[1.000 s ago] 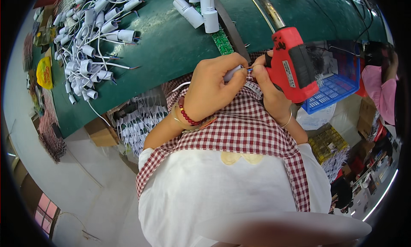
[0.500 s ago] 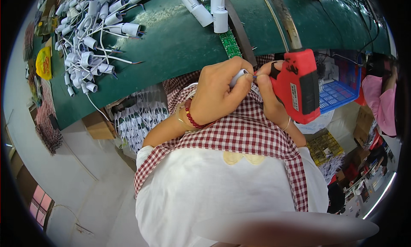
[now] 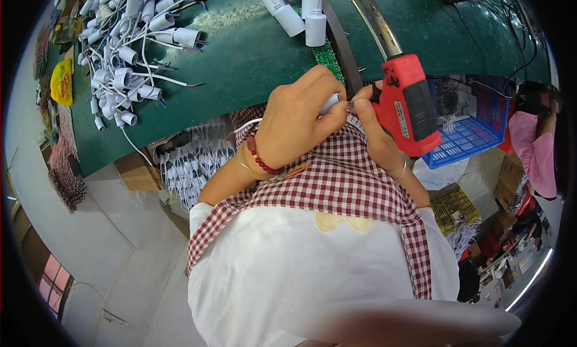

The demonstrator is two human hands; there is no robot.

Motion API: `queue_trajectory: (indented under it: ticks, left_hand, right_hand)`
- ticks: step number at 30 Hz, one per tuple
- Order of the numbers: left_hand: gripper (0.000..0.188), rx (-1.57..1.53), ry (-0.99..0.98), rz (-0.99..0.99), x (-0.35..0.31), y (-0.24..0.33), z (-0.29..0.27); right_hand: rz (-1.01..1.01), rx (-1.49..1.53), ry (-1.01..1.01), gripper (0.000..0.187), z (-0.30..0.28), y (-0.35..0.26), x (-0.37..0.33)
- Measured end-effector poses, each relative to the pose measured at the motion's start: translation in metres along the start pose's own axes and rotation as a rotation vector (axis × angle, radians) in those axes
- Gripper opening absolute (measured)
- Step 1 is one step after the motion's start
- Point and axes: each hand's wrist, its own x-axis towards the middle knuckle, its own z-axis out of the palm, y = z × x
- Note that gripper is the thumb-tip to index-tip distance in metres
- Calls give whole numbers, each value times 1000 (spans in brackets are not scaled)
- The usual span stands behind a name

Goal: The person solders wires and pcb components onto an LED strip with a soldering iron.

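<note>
My left hand (image 3: 300, 121) is closed round a small white plastic cylinder (image 3: 330, 102) at the table's near edge; a white cable trails out behind the wrist. Thin wire ends (image 3: 351, 104) stick out of the cylinder toward my right hand (image 3: 377, 127). The thumb and forefinger of that hand pinch together at these wires. The same hand also holds a red and black soldering gun (image 3: 409, 106), its metal tubes pointing up and away over the table. The gun covers part of the fingers. Just beyond the hands lies a strip of green circuit boards (image 3: 328, 59).
A dark metal bar (image 3: 347, 52) runs beside the boards, with several white cylinders (image 3: 315, 28) at its far end. Cabled white cylinders (image 3: 123, 79) are heaped at the left, near a yellow bag (image 3: 61, 83). Right of me is a blue basket (image 3: 463, 144); a person in pink (image 3: 534, 148) is beyond.
The soldering gun has shifted a little left and up, and its tubes lean more to the left. Both hands stay together at the wires, slightly higher in the view.
</note>
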Motion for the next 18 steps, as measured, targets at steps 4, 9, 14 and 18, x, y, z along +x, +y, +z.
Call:
queue_trajectory:
  ticks: [4, 9, 14, 18]
  left_hand:
    - [9, 127, 106, -136, 4, -19, -10]
    - [15, 174, 117, -175, 14, -54, -10]
    - [14, 223, 149, -171, 17, -59, -5]
    - [14, 267, 128, -165, 18, -60, -3]
  right_hand:
    - [-81, -40, 67, 27, -3, 9, -2]
    - [-73, 29, 80, 33, -30, 23, -18]
    - [67, -5, 188, 10, -52, 41, -47]
    - [42, -159, 139, 14, -61, 47, -56]
